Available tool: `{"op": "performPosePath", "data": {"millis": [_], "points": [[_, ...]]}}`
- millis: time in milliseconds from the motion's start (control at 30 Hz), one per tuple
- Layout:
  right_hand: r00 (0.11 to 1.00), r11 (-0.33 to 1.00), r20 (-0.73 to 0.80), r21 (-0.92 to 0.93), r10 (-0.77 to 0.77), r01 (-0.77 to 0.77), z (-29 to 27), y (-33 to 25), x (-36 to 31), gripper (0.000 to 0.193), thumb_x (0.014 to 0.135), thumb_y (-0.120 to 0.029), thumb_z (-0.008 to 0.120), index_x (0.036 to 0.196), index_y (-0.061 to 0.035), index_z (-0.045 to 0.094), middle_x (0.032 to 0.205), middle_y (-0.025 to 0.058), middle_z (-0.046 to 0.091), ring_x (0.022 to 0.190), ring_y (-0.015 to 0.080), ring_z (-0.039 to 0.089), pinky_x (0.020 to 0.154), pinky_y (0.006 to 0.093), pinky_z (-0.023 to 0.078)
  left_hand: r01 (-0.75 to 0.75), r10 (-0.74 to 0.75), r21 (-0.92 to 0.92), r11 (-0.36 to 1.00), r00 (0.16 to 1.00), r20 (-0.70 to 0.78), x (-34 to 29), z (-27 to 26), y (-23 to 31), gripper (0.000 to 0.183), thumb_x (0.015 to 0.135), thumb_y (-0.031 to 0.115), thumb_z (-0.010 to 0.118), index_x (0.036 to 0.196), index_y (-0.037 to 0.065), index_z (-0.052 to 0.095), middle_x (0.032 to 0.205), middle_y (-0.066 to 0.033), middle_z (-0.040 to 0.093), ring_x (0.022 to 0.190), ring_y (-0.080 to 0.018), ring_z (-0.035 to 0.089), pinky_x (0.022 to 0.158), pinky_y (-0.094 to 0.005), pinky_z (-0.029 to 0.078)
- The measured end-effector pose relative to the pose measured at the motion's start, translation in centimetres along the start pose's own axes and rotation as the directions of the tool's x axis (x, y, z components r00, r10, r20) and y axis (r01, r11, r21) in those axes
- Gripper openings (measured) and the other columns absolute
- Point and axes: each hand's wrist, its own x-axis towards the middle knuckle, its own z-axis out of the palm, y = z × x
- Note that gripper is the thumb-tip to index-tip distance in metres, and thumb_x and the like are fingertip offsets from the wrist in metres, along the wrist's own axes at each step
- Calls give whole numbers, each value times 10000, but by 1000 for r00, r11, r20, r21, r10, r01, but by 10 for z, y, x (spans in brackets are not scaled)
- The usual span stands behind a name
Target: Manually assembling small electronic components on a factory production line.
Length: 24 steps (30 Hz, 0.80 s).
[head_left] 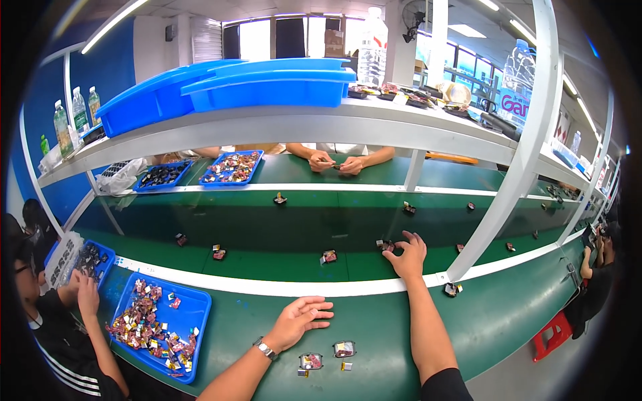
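Note:
My right hand (pixel 409 259) reaches over the green conveyor belt, thumb and a finger closed at the edge of a small dark electronic assembly (pixel 384 245) with a reddish board. My left hand (pixel 302 321), wearing a wristwatch, is held above the green bench with its fingers stretched out and nothing in them. Below it lie two black-framed electronic assemblies, one (pixel 311 361) on the left and another (pixel 344 349) on the right. Beside each sits a small silver-and-yellow battery-like piece, one (pixel 303 373) left and one (pixel 346 366) right.
A blue tray (pixel 204 314) of red-board parts stands left, near a co-worker's hands (pixel 85 294). More assemblies (pixel 328 256) dot the belt; one (pixel 452 289) lies right of my forearm. A white post (pixel 508 160) rises at right. Another person's hands (pixel 338 164) work opposite.

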Motion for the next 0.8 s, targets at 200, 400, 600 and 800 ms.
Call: {"op": "performPosePath", "data": {"millis": [200, 400, 600, 800], "points": [[936, 853, 87, 446, -342, 270, -32, -54, -33, 313, 635, -232, 867, 911, -151, 743, 1394, 95, 521, 1347, 364, 378, 1108, 460, 327, -9, 11, 34, 999, 998, -61, -2, -4, 0, 348, 1029, 169, 462, 1316, -28, 471, 1245, -184, 596, 1057, -251, 628, 905, -386, 536], [642, 654, 344, 679, -685, 334, -77, -120, -87, 488, 644, -293, 879, 1099, -199, 731, 1492, 57, 430, 1398, 361, 317, 1136, 491, 294, 151, -165, 104, 983, 977, 135, -6, -9, 6, 455, 1064, 302, 390, 1338, -48, 488, 1094, -106, 630, 882, -139, 617, 786, -276, 530], [680, 719, 360, 595, -639, 360, -76, -133, -102, 503, 686, -224, 841, 1166, -195, 695, 1442, 77, 464, 1362, 356, 359, 1110, 465, 356, 149, -161, 90, 985, 978, 135, -7, -7, 11, 391, 1040, 192, 450, 1355, -37, 480, 1109, -123, 637, 926, -179, 647, 822, -322, 552], [652, 635, 239, 607, -720, 479, -71, -129, -113, 373, 737, -104, 778, 1097, -121, 680, 1368, 112, 501, 1276, 336, 463, 1054, 445, 418, 112, -112, 73, 991, 994, -3, -7, -1, 11, 370, 1032, 122, 412, 1369, -24, 463, 1141, -126, 626, 1013, -203, 650, 890, -331, 557]]}}
